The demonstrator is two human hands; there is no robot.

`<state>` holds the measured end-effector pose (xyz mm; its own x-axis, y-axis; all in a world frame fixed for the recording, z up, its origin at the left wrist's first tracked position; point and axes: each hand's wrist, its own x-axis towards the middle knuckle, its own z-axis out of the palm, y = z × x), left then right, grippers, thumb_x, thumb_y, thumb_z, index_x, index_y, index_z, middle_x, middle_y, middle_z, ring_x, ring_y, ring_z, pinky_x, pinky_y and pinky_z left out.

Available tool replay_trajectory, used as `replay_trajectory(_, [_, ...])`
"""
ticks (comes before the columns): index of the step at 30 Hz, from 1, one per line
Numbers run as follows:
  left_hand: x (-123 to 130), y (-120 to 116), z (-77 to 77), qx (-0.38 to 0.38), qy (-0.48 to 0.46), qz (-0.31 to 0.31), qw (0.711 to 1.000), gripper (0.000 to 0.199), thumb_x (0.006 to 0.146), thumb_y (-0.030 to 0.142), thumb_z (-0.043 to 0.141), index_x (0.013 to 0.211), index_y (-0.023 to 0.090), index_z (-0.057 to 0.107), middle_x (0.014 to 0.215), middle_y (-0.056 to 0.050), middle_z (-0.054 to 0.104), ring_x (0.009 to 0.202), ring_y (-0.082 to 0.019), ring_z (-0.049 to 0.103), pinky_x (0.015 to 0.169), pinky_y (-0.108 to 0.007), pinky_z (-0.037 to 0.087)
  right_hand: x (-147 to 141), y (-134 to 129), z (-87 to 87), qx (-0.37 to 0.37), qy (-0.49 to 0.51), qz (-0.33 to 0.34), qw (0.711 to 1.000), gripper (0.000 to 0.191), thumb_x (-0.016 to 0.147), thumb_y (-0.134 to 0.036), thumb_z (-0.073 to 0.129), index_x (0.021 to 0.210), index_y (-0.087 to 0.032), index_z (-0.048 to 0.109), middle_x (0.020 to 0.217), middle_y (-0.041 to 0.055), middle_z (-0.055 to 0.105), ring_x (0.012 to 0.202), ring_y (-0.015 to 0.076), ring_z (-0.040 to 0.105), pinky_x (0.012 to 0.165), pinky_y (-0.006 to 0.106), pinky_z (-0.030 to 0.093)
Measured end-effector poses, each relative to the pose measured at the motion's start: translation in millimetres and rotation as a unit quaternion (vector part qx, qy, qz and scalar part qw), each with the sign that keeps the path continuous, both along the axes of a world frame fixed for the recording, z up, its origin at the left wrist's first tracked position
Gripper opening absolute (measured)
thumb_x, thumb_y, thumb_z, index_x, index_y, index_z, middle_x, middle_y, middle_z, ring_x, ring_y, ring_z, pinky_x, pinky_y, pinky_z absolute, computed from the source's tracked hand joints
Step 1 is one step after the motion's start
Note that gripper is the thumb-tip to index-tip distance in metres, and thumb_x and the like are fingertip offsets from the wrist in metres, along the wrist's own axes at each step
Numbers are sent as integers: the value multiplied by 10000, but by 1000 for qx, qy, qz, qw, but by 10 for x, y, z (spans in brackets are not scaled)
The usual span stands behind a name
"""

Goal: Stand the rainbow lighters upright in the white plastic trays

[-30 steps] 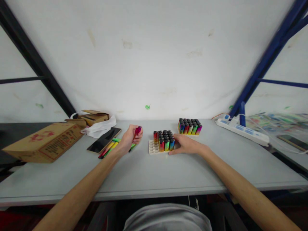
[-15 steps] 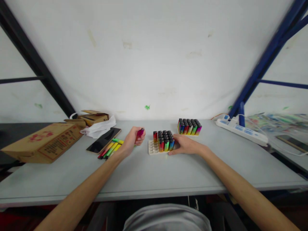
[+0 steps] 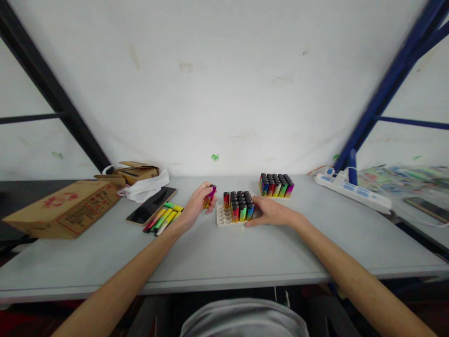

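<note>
My left hand (image 3: 199, 202) is closed around a lighter (image 3: 210, 196), purple at the top and orange-red lower down, held upright just left of a white tray (image 3: 223, 218) with round holes. Many colourful lighters (image 3: 242, 210) with black tops stand in the tray, filling its right part; holes at its left are bare. My right hand (image 3: 268, 210) grips the tray's right end, fingers behind and thumb in front, against the lighters there. Left of my left hand, several loose lighters (image 3: 161, 220) in red, green, yellow and white lie on the table.
A second block of upright lighters (image 3: 276, 185) stands at the back right. A dark phone (image 3: 150, 205), a white plastic bag (image 3: 147, 186) and cardboard boxes (image 3: 63, 208) are at the left. A white power strip (image 3: 352, 192) lies at the right, by a blue post.
My left hand has moved slightly right, towards the tray, and the lighter in it has turned more upright. My right hand and the tray have stayed in place.
</note>
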<state>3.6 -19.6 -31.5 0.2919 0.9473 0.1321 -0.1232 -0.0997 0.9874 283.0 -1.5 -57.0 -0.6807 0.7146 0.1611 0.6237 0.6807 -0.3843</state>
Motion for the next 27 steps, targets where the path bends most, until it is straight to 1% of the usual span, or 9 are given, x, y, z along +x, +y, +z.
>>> replay_trajectory(2, [21,-14,-7,46,17,11,999,253,903,442,580,874,204,498,693,13,595,591,-132,539,541,-241,440,0,1,-4,-1,4,2,1000,587,767,-663,763,1030,-156,628,972,101,680,853,273,632,762,360,488])
replay_trajectory(4, [29,-23,-4,89,55,31,994,275,911,456,602,896,183,577,807,-26,655,738,-154,608,677,-270,509,0,-3,-2,-4,7,0,1000,591,767,-664,764,1042,-159,628,981,100,683,860,274,636,766,358,490])
replay_trajectory(7, [15,-18,-11,137,113,54,983,306,879,461,671,936,161,686,923,-58,690,890,-186,641,820,-295,530,-2,-12,6,-10,10,2,1000,600,771,-654,767,1069,-151,630,1013,112,691,892,285,645,793,369,495])
replay_trajectory(12, [-9,8,-106,173,169,24,970,316,867,418,710,1040,158,754,1030,-102,745,988,-239,678,931,-376,556,-2,-10,8,-24,25,6,999,625,767,-628,782,1128,-140,635,1098,135,699,947,300,655,834,388,502])
replay_trajectory(16, [11,-23,-146,215,227,37,949,295,889,394,692,1082,182,763,1094,-105,754,1016,-244,697,928,-389,595,5,-1,-2,-32,33,6,999,627,764,-610,793,1145,-136,638,1098,132,707,943,295,659,844,391,502])
replay_trajectory(19, [9,-40,-120,235,252,42,938,303,910,403,663,1102,188,758,1089,-100,763,987,-239,714,899,-378,618,5,-2,-6,-27,31,8,999,634,760,-613,796,1143,-132,640,1093,134,707,938,293,658,838,388,501])
replay_trajectory(22, [-20,-16,-106,255,289,31,922,311,927,403,639,1113,182,753,1096,-98,769,976,-235,723,893,-370,620,3,-7,-3,-23,28,6,999,629,762,-615,794,1136,-132,639,1088,131,704,928,286,657,816,373,502])
replay_trajectory(25, [-38,22,-148,272,313,18,910,312,945,397,605,1135,185,733,1116,-91,765,983,-227,727,892,-364,619,2,-6,-2,-21,25,2,999,620,763,-618,792,1119,-136,636,1060,122,700,910,279,654,793,359,502])
replay_trajectory(27, [-27,33,-193,280,318,18,905,306,944,380,600,1174,203,696,1088,-74,761,958,-212,730,876,-353,622,4,0,-5,-17,22,4,1000,623,761,-630,787,1107,-134,635,1043,122,695,905,282,649,792,362,500])
